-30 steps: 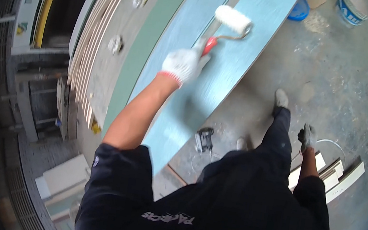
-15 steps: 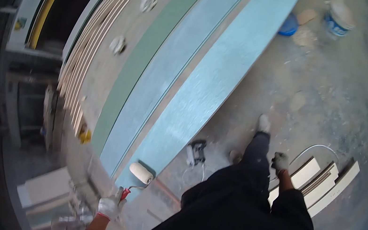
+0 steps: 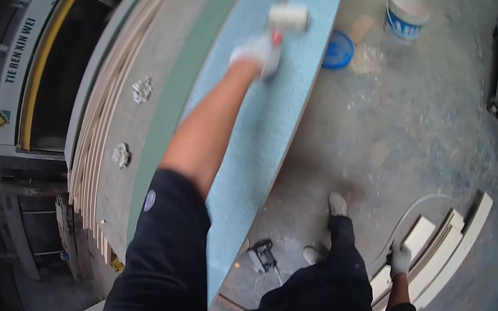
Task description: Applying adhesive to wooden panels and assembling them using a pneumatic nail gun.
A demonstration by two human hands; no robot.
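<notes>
My left hand (image 3: 256, 53), in a white glove and blurred by motion, is closed round the red handle of a paint roller (image 3: 289, 17). The roller's white sleeve lies over the far part of a long light-blue board (image 3: 264, 138), whose surface looks wet. Beside it on the left run a second bluish board (image 3: 222, 55) and a green strip (image 3: 177, 74). My gloved right hand (image 3: 401, 258) hangs low at my right side, its fingers curled, with nothing seen in it. Nearest to it are several cream-coloured boards (image 3: 440, 255) stacked on the floor.
A white-and-blue bucket (image 3: 405, 15) and a blue lid (image 3: 338, 50) are on the floor, far right of the board. Two crumpled pale lumps (image 3: 141, 89) lie left of the green strip. A small dark-and-grey device (image 3: 262, 256) with a cord sits near my feet.
My left hand has swept the roller from the board's near end to its far part, and the arm now stretches forward. The view has shifted, and my right hand still hangs at my side.
</notes>
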